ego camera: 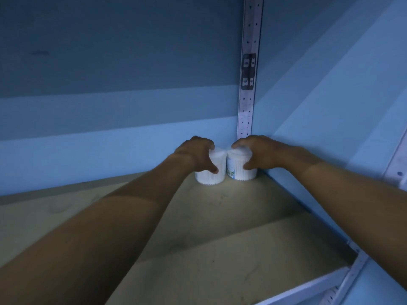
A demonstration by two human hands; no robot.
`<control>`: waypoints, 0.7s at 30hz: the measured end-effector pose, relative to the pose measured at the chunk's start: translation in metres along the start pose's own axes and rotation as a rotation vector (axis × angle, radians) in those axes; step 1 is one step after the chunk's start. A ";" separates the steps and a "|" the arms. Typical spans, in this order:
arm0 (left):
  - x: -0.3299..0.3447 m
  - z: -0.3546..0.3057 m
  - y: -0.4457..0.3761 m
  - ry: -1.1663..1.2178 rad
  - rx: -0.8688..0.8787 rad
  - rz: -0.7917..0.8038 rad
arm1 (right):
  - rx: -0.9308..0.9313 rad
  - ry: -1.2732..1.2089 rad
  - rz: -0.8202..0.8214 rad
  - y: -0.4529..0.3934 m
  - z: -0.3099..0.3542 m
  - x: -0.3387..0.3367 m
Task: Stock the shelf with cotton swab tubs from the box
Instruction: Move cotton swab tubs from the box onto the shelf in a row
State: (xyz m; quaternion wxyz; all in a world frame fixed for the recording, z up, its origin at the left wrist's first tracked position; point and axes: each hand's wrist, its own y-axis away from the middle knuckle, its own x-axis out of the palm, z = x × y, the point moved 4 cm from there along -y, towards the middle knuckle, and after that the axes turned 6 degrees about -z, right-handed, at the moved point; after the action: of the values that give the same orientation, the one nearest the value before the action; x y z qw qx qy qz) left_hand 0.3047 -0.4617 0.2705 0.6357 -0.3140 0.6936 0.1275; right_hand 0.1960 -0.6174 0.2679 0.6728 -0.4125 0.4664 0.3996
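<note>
1. Cotton swab tubs, two of them, stand upright on the shelf board [220,216] in its far right corner, where the back panel [110,119] meets the side panel [330,106].
2. Left tub [210,175] and right tub [241,172] are white and ribbed near the base; they sit side by side, touching or very nearly so (the seam between them is too dim to settle it).
3. Right tub carries a pale printed label with a small barcode low on its left face; its far side is close to the side panel.
4. Left hand [196,154] grips the left tub from above, fingers curled over the lid's far edge and the thumb pressed on the near wall.
5. Right hand [262,153] holds the right tub the same way, fingers wrapped over the top and the thumb on the front of the wall.
6. Both bare forearms reach in from the near edge, converging toward the corner.
7. A perforated metal upright [248,84] rises just behind the tubs at the corner, with a dark bracket clipped partway up.
8. The shelf's pale metal front rail [308,287] crosses the lower right, meeting another perforated post [343,289] there.
9. The board is beige and scuffed, crossed by bands of shadow.
</note>
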 end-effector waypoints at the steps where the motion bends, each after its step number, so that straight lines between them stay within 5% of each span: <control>1: 0.000 0.001 -0.003 -0.009 0.002 -0.001 | -0.002 0.004 0.002 -0.003 -0.001 0.000; 21: 0.015 0.003 -0.039 -0.058 -0.079 -0.057 | 0.024 0.124 -0.027 -0.053 -0.010 0.013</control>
State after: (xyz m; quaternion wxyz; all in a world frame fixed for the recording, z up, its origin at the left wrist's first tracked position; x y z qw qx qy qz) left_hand 0.3308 -0.4943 0.2646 0.6459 -0.3548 0.6601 0.1456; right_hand 0.2457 -0.6426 0.2628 0.6528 -0.4347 0.5063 0.3585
